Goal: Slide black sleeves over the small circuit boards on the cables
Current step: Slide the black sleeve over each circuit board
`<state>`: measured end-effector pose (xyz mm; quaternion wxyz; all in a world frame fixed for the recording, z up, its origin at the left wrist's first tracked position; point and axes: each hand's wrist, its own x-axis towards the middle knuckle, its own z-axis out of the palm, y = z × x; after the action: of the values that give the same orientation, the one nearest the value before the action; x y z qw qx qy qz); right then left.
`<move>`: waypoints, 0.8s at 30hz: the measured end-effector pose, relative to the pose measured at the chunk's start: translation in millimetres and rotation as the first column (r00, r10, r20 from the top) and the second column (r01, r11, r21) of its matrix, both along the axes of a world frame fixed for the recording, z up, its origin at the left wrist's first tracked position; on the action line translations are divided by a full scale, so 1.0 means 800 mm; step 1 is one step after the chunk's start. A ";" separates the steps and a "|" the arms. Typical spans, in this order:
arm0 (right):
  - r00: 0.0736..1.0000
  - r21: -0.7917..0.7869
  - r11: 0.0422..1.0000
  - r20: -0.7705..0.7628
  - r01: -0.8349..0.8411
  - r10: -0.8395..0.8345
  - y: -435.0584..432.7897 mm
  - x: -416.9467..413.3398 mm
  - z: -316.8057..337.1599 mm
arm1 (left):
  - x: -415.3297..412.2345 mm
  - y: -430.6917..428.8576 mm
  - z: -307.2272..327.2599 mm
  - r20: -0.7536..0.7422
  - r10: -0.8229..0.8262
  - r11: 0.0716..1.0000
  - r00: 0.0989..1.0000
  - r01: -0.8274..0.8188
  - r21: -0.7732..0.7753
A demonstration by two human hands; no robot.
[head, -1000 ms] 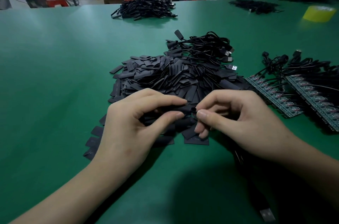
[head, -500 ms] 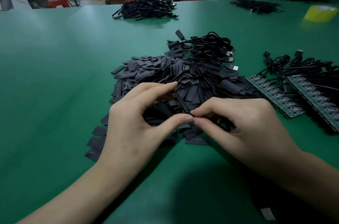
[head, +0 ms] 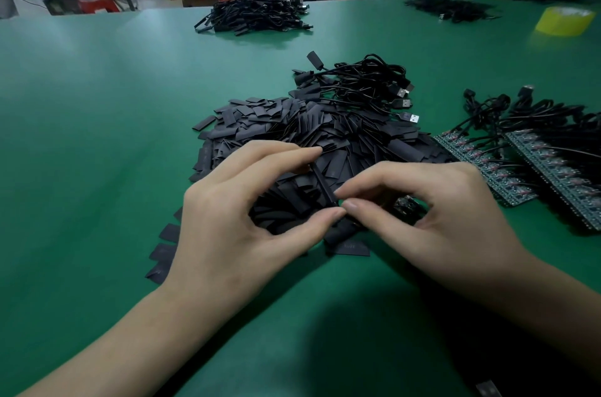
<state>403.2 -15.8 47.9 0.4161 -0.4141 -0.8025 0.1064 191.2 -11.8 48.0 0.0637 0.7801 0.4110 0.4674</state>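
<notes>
Over the near edge of a heap [head: 276, 130] of flat, matte black sleeves on smooth green table [head: 97, 136]: one sleeve [head: 325, 183], squeezed into a narrow strip, clamped between left hand [head: 234, 224] forefinger and thumb. Right hand [head: 448, 221] thumb and forefinger pinched on its near end, small circuit board [head: 406, 203] half hidden under that palm. Beyond, glossy coiled cables [head: 367, 81]; rightward, rows of green boards [head: 481, 165], yellow tape roll [head: 566, 21].

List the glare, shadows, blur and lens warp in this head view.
Head view: soft glare washes the green table far left; the forearms cast a dark shadow on its near part; the wide lens bows its far edge; the circuit board strips and yellow tape roll at right look smeared; the left hand and right hand, pinching a black sleeve, look sharp.
</notes>
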 end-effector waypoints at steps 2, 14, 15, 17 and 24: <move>1.000 0.050 0.999 0.016 0.009 -0.009 0.000 0.001 0.001 | 0.000 0.000 0.000 -0.006 -0.007 1.000 1.000 0.008 0.009; 0.995 0.174 0.985 0.094 0.013 -0.030 -0.002 0.005 0.000 | 0.002 -0.001 0.001 -0.018 -0.030 1.000 0.999 0.029 -0.011; 0.995 0.172 0.985 0.093 0.011 -0.027 -0.001 0.005 0.000 | 0.002 0.000 0.001 -0.017 -0.028 1.000 0.999 0.028 -0.013; 0.996 0.172 0.985 0.091 0.008 -0.024 -0.001 0.006 -0.001 | 0.003 0.000 0.002 -0.012 -0.028 0.999 1.000 0.028 -0.017; 0.999 0.121 0.993 0.037 -0.003 -0.002 -0.001 0.005 0.002 | 0.002 -0.001 0.002 -0.007 -0.026 0.999 1.000 0.026 -0.019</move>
<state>407.5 -17.0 49.5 0.4253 -0.3900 -0.8152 0.0501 192.9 -12.7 49.4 0.0758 0.7866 0.4054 0.4595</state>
